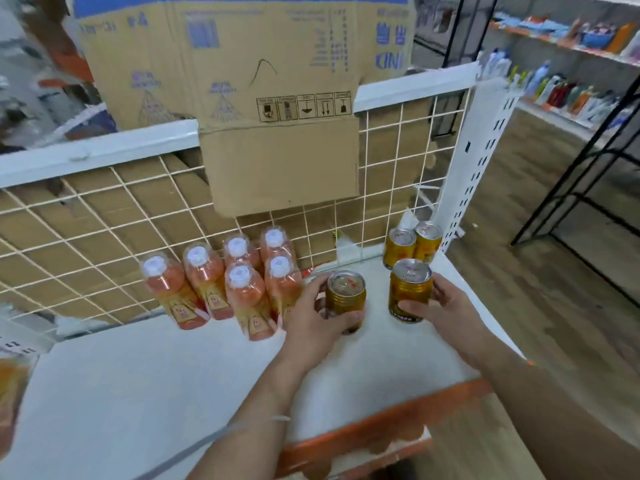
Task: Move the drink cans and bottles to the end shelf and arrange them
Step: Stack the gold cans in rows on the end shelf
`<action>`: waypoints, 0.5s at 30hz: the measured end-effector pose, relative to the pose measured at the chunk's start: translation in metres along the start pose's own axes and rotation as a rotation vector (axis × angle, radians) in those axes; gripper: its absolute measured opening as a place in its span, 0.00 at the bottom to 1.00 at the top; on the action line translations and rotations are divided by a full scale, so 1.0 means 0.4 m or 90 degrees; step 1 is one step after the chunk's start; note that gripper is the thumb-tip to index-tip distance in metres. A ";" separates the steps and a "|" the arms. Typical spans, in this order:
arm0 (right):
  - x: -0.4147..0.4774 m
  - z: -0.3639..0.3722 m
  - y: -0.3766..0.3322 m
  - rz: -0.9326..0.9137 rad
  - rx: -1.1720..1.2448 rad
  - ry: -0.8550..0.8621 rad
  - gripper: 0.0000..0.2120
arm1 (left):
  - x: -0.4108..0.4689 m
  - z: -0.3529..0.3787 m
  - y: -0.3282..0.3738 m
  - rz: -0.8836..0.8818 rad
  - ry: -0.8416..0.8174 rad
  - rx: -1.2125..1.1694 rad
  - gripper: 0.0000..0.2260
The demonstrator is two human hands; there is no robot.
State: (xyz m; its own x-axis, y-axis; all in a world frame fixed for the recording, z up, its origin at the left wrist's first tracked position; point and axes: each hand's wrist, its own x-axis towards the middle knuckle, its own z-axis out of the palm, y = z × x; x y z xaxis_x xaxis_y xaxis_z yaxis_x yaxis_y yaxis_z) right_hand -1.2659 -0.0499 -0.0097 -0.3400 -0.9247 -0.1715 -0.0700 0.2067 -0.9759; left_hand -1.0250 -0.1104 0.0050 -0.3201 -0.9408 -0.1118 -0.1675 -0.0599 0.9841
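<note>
My left hand (pixel 313 318) grips a gold drink can (pixel 346 296) upright on the white shelf (pixel 145 393). My right hand (pixel 446 311) grips a second gold can (pixel 409 289) a little to the right. Two more gold cans (pixel 412 244) stand together at the shelf's back right corner. Several orange drink bottles with white caps (pixel 235 282) stand in two rows against the wire grid, just left of my left hand.
A white wire grid (pixel 86 216) backs the shelf, with flattened cardboard (pixel 277 98) behind and over it. A white slotted upright (pixel 481 157) stands at the right corner. An orange strip (pixel 381 420) edges the shelf front. Black racks and stocked shelves (pixel 571 88) lie to the right.
</note>
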 end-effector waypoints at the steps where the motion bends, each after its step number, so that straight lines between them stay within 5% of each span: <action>1: 0.038 -0.028 0.003 0.005 -0.017 -0.008 0.27 | 0.018 0.023 0.003 -0.001 0.020 -0.003 0.29; 5: 0.150 -0.106 0.011 0.000 -0.126 -0.055 0.30 | 0.082 0.100 0.004 -0.023 0.072 -0.020 0.28; 15: 0.190 -0.074 0.085 -0.001 -0.026 -0.147 0.26 | 0.089 0.165 -0.006 -0.063 0.163 -0.005 0.25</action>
State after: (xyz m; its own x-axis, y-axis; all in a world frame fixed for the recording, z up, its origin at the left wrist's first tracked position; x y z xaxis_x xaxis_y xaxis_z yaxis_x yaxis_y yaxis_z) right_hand -1.3217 -0.1037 -0.0520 -0.1171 -0.9726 -0.2007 -0.1097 0.2135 -0.9708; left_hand -1.0975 -0.1219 -0.0104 -0.0566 -0.9837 -0.1705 -0.1792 -0.1580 0.9710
